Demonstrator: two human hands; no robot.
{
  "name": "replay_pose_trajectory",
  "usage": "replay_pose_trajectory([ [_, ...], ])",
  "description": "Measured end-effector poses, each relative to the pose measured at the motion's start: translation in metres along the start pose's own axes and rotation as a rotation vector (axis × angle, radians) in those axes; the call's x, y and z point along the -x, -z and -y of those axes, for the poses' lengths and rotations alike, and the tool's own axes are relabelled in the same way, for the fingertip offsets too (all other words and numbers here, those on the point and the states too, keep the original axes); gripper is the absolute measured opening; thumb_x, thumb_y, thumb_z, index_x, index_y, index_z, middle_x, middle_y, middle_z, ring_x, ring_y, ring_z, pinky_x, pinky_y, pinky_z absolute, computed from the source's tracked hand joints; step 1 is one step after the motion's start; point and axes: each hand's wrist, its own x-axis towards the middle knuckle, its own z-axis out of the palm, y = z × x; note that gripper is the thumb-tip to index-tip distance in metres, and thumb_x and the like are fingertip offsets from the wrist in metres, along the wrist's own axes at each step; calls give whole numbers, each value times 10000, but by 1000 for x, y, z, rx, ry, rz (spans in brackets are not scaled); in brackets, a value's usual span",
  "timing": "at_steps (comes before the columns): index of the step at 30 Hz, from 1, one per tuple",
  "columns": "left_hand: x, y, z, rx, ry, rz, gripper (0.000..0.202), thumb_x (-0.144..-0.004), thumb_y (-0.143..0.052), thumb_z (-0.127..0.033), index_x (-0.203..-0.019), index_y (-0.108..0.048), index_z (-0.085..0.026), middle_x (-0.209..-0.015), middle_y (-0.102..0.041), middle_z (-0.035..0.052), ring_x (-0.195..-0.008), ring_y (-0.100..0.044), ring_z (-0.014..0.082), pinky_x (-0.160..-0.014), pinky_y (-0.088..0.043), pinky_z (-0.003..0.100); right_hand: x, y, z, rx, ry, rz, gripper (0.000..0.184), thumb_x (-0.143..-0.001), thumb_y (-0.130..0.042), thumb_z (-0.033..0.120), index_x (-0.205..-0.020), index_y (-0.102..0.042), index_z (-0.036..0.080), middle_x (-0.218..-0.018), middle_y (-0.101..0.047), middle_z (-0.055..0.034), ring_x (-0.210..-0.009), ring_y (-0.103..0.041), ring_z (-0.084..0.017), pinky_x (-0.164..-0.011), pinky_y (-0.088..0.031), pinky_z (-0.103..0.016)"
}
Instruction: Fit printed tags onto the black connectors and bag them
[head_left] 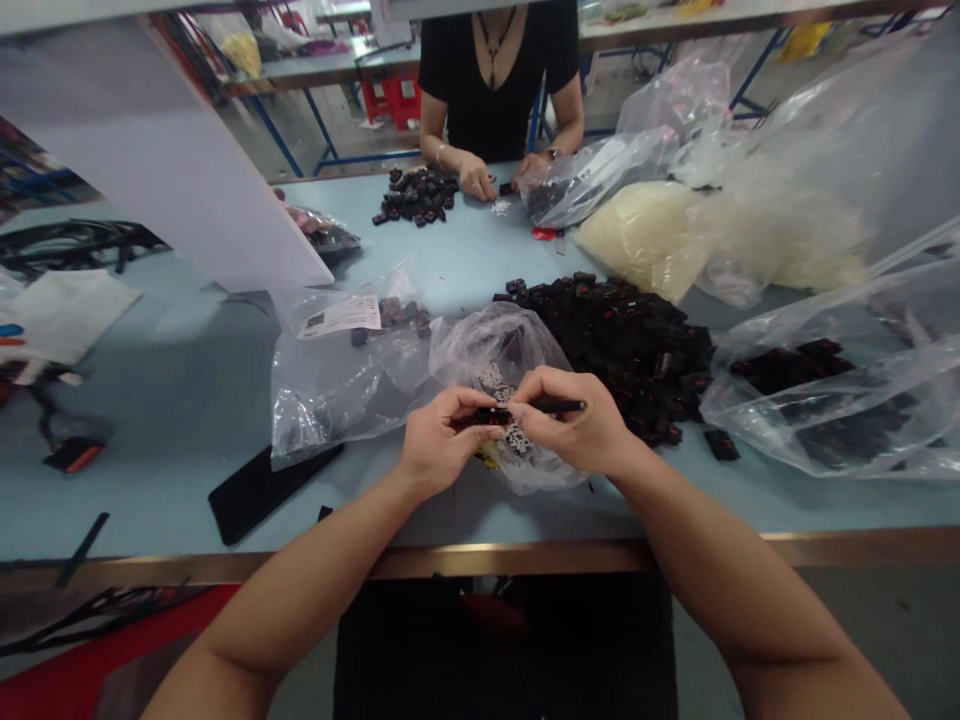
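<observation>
We see left hand (441,442) pinching small black part (490,415) over plastic bag (534,328), near front edge of table (161,430); right hand (568,420) pinches thin black stick (564,406), fingers closed. Black pile (637,340) sits right of bag.

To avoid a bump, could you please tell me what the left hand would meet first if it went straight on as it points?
Probably the right hand: the left hand, holding a small black part, points toward it. They look very close, though depth is unclear.
</observation>
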Motion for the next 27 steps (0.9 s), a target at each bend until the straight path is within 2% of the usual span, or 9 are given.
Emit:
replay_pose_trajectory([
  [8, -1, 3, 0, 43, 2, 0, 393, -714, -936, -400, -968, -721, -192, -905, -840, 68, -839, -807, 240, -774, -642, 334, 2, -2, -2, -146, -13, -83, 159, -891, -706, 285, -754, -720, 206, -725, -730, -28, -656, -635, -158, -597, -477, -295],
  [16, -1, 1, -1, 63, 0, 6, 355, -716, -930, -345, -962, -722, -195, -915, -843, 64, -843, -810, 234, -786, -638, 326, 3, -3, -2, -147, -22, -65, 134, -891, -716, 271, -778, -735, 202, -729, -736, -32, -642, -634, -156, -570, -460, -292],
  [23, 0, 1, -1, 31, -3, 12, 360, -732, -917, -390, -966, -719, -201, -914, -842, 61, -850, -809, 238, -789, -642, 340, 3, -3, -1, -114, -15, -53, 125, -878, -708, 254, -769, -733, 200, -723, -736, -29, -646, -639, -153, -565, -473, -279],
  [27, 0, 1, 1, 24, 0, 8, 351, -731, -917, -388, -963, -724, -208, -902, -840, 54, -842, -807, 236, -775, -645, 340, 2, -2, 0, -89, -15, -27, 132, -876, -701, 255, -760, -727, 198, -706, -724, -21, -604, -603, -133, -523, -439, -261],
])
